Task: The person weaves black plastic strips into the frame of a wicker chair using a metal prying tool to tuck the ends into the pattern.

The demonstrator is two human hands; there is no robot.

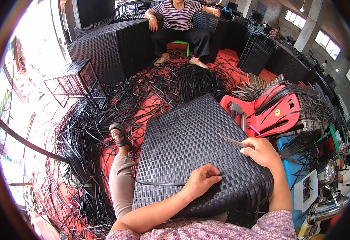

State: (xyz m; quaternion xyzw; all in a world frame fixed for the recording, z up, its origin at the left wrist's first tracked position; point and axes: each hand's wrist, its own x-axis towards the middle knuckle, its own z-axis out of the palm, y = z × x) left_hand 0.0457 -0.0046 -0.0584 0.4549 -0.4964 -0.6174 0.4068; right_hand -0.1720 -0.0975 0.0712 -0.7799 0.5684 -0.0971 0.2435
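A black woven panel (183,136), a dense weave of flat plastic strips, lies tilted across my lap. My left hand (202,181) rests on its near half, fingers curled together. A loose black plastic strip (159,183) runs in from the panel's left edge and disappears beneath this hand; its end is hidden. My right hand (262,152) is closed around a slim, pointed metal tool (233,140). The tool's tip points left, over the weave near the panel's right edge. Loose strip ends (263,190) hang at the near right corner.
Heaps of black strips (79,160) cover the red floor at left and ahead. A red plastic chair (277,110) bears a hammer-like tool (236,109). At right are a blue surface (290,160) and white tray (306,191). Another person (179,24) sits ahead among stacked woven panels (103,48).
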